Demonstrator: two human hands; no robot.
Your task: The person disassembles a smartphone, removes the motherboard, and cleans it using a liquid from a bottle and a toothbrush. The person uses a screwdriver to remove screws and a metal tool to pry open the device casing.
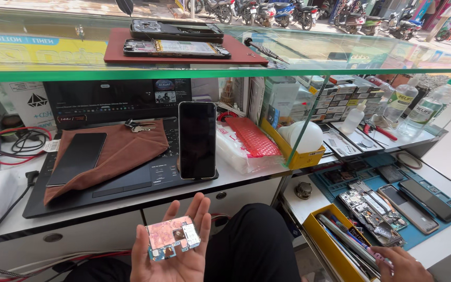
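A small circuit board [173, 238] with copper-coloured shields lies flat on the open palm of the left hand [176, 245], low in the middle of the view and above the person's dark trouser leg [257, 245]. The fingers are spread and only slightly curled, cradling the board rather than pinching it. At the lower right corner the right hand [400, 265] reaches into a yellow tray [322, 235] of tools, its fingers closed around a pink-handled tool [377, 257]. Beyond the left hand, a white bench [105, 206] carries a laptop [131, 183] with a brown cloth [121, 151] and a dark phone [77, 158] lying on it, and another phone [197, 140] standing upright. To the right a blue mat [444, 216] holds opened phones and parts. A glass shelf [225, 73] above bears a red mat [184, 52] with two dismantled phones.
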